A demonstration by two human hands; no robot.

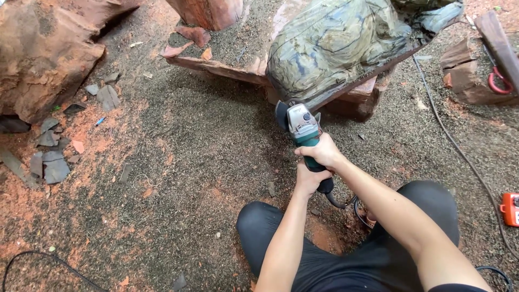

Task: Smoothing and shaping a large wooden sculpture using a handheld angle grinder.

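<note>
Angle grinder [303, 130], teal and grey, sits right in the middle of the shot with its disc end pressed up against the lower edge of a big greenish, swirly-grained carved block [340, 48]. Both hands are on the tool: the right hand [323, 152] has its fingers clamped around the teal body, and the left hand [309, 180] is wrapped tight around the black tail end just behind it. A black cord [346, 204] loops out of the back of the grinder toward the person's knees. The block rests on a reddish wood slab [216, 67]. The ground [189, 162] is covered in grey-green dust with red patches, and grey flakes [51, 162] lie off to the left. An orange box [509, 209] shows at the right edge.
</note>
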